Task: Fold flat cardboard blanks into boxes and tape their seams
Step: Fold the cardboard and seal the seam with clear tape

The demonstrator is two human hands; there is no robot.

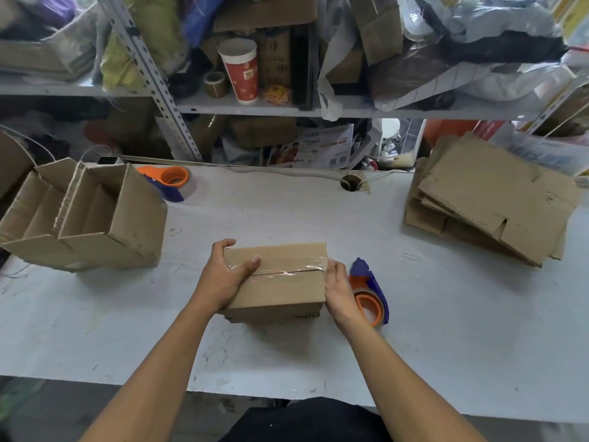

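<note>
box (280,282) mid-table, seam taped. left hand (223,279) clamped on its left end, thumb on tape (287,267); right hand (338,288) fingers pressed on right end. risk: tape end lifts if not rubbed down.

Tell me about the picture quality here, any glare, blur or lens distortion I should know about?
Head view: glare streaks on the clear tape across the box; wide-angle bending curves the table edge and shelf upright; corners and upper shelves look soft; the hands, left and right, are fairly sharp; lighting is even, shadows faint.
</note>
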